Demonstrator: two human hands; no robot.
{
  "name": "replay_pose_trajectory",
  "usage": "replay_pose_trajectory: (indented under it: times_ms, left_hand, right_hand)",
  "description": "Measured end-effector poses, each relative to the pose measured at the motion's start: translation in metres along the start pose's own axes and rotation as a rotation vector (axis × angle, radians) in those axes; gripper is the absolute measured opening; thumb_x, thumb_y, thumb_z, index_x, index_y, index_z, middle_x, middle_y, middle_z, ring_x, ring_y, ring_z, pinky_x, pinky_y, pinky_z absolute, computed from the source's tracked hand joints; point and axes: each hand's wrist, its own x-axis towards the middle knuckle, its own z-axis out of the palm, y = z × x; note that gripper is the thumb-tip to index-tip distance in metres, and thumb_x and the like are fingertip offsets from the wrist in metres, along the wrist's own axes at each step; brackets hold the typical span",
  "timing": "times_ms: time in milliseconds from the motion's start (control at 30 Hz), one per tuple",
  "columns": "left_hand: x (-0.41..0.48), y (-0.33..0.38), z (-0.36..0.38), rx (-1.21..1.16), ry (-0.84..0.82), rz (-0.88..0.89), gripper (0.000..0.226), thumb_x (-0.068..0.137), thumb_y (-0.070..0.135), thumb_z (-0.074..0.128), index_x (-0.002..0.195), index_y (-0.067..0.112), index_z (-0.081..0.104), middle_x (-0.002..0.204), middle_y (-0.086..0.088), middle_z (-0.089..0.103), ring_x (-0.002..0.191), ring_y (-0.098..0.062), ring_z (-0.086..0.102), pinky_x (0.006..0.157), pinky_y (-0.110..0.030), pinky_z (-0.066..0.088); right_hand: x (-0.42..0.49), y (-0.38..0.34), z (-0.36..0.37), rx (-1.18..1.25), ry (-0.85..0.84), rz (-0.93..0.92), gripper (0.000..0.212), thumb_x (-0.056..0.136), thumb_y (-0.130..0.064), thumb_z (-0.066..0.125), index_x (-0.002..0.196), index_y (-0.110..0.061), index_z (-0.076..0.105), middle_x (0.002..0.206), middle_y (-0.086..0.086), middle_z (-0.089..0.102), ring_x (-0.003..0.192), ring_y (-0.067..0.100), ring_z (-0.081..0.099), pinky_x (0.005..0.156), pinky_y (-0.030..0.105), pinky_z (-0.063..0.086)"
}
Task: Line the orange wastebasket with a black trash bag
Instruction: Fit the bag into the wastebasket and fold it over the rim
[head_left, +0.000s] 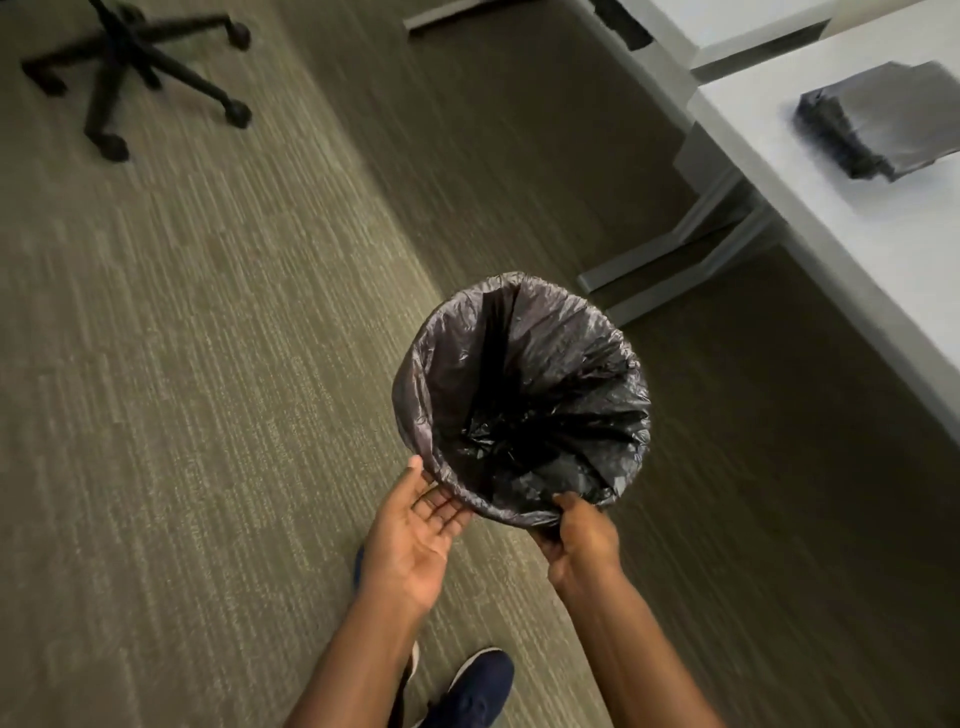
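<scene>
A black trash bag (524, 395) lies inside the round wastebasket and is folded over its whole rim, so none of the orange shows. The basket stands over the carpet just in front of me. My left hand (415, 540) is palm up with its fingers spread, the fingertips touching the near left side of the bagged rim. My right hand (579, 535) is closed on the bag's folded edge at the near right of the rim.
A white desk (810, 171) runs along the right, with a stack of folded black bags (878, 124) on it and grey desk legs (691, 249) beyond the basket. An office chair base (140, 67) stands at the far left. My dark shoe (472, 691) is below.
</scene>
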Motion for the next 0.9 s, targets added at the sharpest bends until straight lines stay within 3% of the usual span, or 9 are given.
replay_pose_trajectory:
  times_ms: [133,233,300,367,467,600,700,800,900]
  left_hand:
    - [0.023,-0.005,0.019,0.072,-0.035,-0.027,0.050,0.078,0.042,0.070,0.118,0.011,0.068,0.101,-0.008,0.077,0.103,-0.025,0.068,0.085,-0.040,0.053]
    - [0.043,-0.004,0.029,0.085,-0.070,-0.091,0.052,0.087,0.048,0.064,0.126,0.013,0.067,0.120,-0.012,0.075,0.115,-0.029,0.067,0.089,-0.043,0.053]
    - [0.055,-0.002,0.035,0.105,-0.093,-0.121,0.051,0.092,0.048,0.058,0.128,0.013,0.065,0.126,-0.015,0.071,0.117,-0.032,0.066,0.096,-0.049,0.052]
    - [0.066,0.004,0.045,0.209,-0.043,-0.109,0.049,0.094,0.048,0.056,0.125,0.012,0.066,0.124,-0.017,0.071,0.112,-0.034,0.067,0.102,-0.054,0.049]
    - [0.082,0.019,0.068,0.327,0.120,0.043,0.036,0.097,0.043,0.056,0.116,0.014,0.066,0.115,-0.014,0.072,0.099,-0.029,0.069,0.086,-0.048,0.054]
    - [0.107,0.040,0.105,0.469,0.131,0.210,0.030,0.092,0.029,0.072,0.118,0.022,0.060,0.110,-0.002,0.071,0.093,-0.019,0.067,0.077,-0.037,0.054]
    - [0.133,0.048,0.129,0.414,0.081,0.094,0.018,0.093,0.009,0.068,0.108,0.015,0.062,0.096,-0.004,0.072,0.078,-0.018,0.065,0.071,-0.034,0.053]
    - [0.157,0.045,0.143,0.214,-0.019,-0.073,0.008,0.093,0.005,0.063,0.097,0.012,0.065,0.089,-0.007,0.075,0.085,-0.022,0.068,0.084,-0.040,0.053]
    - [0.182,0.033,0.149,0.087,-0.064,-0.114,0.010,0.093,0.006,0.059,0.094,0.011,0.069,0.085,-0.006,0.078,0.084,-0.020,0.074,0.083,-0.038,0.054]
  right_hand:
    - [0.014,-0.014,0.004,-0.004,0.030,0.021,0.014,0.095,0.005,0.052,0.104,-0.002,0.060,0.085,0.014,0.068,0.073,0.027,0.066,0.041,0.030,0.058]
    - [0.028,-0.025,0.009,0.009,0.037,0.059,0.010,0.097,0.004,0.052,0.096,-0.002,0.061,0.087,0.015,0.069,0.073,0.027,0.067,0.044,0.032,0.060]
    - [0.038,-0.032,0.015,0.025,0.040,0.078,0.011,0.098,0.004,0.052,0.100,-0.001,0.061,0.092,0.017,0.070,0.077,0.028,0.069,0.054,0.036,0.063]
    - [0.047,-0.040,0.022,0.029,0.048,0.082,0.015,0.098,0.003,0.052,0.111,0.000,0.060,0.096,0.017,0.070,0.080,0.029,0.070,0.054,0.037,0.063]
    - [0.061,-0.053,0.034,0.012,0.093,0.050,0.020,0.097,0.004,0.052,0.116,-0.004,0.055,0.096,0.015,0.069,0.078,0.027,0.068,0.044,0.033,0.060]
    - [0.078,-0.073,0.051,-0.008,0.126,0.042,0.013,0.097,0.005,0.051,0.102,-0.006,0.056,0.092,0.013,0.069,0.076,0.026,0.067,0.044,0.033,0.059]
    - [0.098,-0.085,0.059,0.040,0.124,0.049,0.017,0.097,0.006,0.051,0.090,-0.009,0.057,0.089,0.013,0.070,0.076,0.028,0.068,0.046,0.036,0.061]
    - [0.122,-0.094,0.064,0.044,0.108,0.076,0.012,0.097,0.004,0.053,0.099,-0.005,0.060,0.097,0.017,0.071,0.085,0.033,0.071,0.065,0.046,0.064]
    - [0.148,-0.101,0.065,0.042,0.093,0.085,0.021,0.096,0.003,0.054,0.115,-0.005,0.059,0.103,0.018,0.072,0.090,0.035,0.072,0.078,0.050,0.062]
